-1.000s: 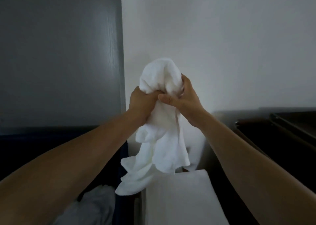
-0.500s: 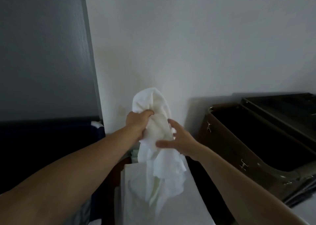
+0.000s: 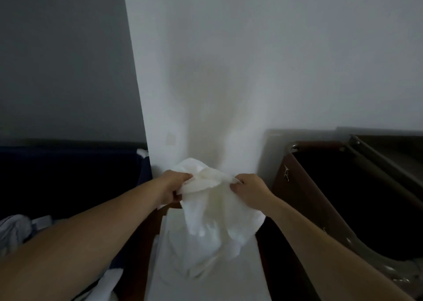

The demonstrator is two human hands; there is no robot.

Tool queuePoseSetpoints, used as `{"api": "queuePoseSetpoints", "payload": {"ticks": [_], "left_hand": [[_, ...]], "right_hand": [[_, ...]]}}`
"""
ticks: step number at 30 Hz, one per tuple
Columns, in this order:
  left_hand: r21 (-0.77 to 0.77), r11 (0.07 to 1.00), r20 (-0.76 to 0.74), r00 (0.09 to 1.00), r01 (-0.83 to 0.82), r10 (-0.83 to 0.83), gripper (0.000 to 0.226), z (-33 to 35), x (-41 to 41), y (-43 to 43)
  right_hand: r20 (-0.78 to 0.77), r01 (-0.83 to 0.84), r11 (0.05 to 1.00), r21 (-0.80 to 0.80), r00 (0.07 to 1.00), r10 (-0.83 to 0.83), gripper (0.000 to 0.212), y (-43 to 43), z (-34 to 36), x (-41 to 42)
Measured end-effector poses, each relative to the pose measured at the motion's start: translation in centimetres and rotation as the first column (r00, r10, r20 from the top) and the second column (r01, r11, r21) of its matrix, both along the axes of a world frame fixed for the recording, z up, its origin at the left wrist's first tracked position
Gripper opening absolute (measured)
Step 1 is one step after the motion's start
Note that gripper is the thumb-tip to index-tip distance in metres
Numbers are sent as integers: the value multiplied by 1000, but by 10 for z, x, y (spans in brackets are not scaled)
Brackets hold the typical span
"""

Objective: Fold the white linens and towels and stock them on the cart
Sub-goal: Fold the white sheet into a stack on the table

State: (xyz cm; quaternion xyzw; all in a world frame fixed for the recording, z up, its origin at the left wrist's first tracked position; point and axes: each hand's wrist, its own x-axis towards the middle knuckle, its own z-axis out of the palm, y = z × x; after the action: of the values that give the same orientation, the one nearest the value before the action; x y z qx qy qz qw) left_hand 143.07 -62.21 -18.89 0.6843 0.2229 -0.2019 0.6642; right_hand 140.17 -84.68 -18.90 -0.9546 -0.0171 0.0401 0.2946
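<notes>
Narrow white bench [image 3: 206, 288] low in the middle, running from the near edge up to the white wall [image 3: 251, 71]. Flat and smooth on top, bare toward the near end. Resting on it farther back, the crumpled lower folds of a white towel [image 3: 215, 213], upper part lifted clear of the top. Dark brown edging [image 3: 151, 250] along the left side, dark gap [image 3: 267, 266] along the right.

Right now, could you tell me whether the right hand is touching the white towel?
Touching. The head view shows the right hand pinching the white towel at its top edge.
</notes>
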Motion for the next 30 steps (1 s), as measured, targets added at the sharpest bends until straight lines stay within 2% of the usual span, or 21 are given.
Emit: {"api": "queuePoseSetpoints", "payload": {"ticks": [3, 4, 6, 7, 10, 12, 15, 16, 17, 20, 21, 22, 24, 26, 28, 30], "left_hand": [[-18, 1000, -3, 1000, 20, -20, 28, 9, -8, -1], [-21, 1000, 9, 1000, 20, -19, 22, 13, -8, -2], [-17, 1000, 46, 999, 24, -24, 15, 23, -8, -6], [-7, 999, 69, 997, 39, -39, 16, 28, -8, -8], [23, 993, 98, 988, 114, -116, 27, 42, -9, -11], [27, 989, 89, 985, 149, -151, 27, 47, -9, -10], [-57, 988, 60, 988, 146, -143, 23, 52, -11, -6], [-88, 985, 62, 988, 148, -143, 22, 53, -11, -5], [-119, 980, 72, 986, 158, -150, 24, 53, -12, -4], [-223, 953, 127, 976, 205, -180, 39, 54, -12, 3], [-238, 939, 155, 964, 247, -215, 42, 55, -13, 7], [-235, 918, 195, 941, 319, -277, 44, 56, -13, 11], [-127, 848, 321, 830, 515, -456, 54, 57, -16, 17], [164, 725, 413, 621, 669, -666, 75, 57, -21, 19], [491, 576, 373, 439, 654, -817, 98, 56, -29, 16], [685, 485, 326, 368, 543, -871, 110, 54, -35, 10]], "right_hand": [[1, -63, 992, 114, 998, 63, 6, 12, 4, -3], [10, -81, 986, 148, 997, 80, 19, 16, 6, -4], [31, -175, 966, 189, 985, 173, 62, 22, 10, -9], [46, -243, 953, 180, 970, 239, 75, 26, 13, -11], [73, -389, 911, 141, 921, 382, 85, 32, 17, -18], [87, -393, 913, 114, 919, 385, 94, 32, 20, -22], [64, -358, 930, 84, 933, 354, 104, 39, 20, -30], [80, -320, 944, 77, 946, 314, 99, 43, 19, -30], [111, -265, 960, 88, 961, 255, 85, 46, 18, -28], [208, -124, 973, 195, 975, 83, 24, 46, 21, -23], [214, -89, 960, 264, 976, 32, 15, 43, 21, -22], [205, -44, 941, 335, 978, -27, 17, 40, 22, -21], [153, 66, 886, 460, 977, -152, 21, 36, 26, -18], [127, 142, 858, 493, 965, -232, 18, 34, 31, -14], [142, 161, 856, 491, 955, -261, 15, 33, 36, -10], [149, 150, 855, 496, 956, -254, 13, 36, 41, -10]]}}
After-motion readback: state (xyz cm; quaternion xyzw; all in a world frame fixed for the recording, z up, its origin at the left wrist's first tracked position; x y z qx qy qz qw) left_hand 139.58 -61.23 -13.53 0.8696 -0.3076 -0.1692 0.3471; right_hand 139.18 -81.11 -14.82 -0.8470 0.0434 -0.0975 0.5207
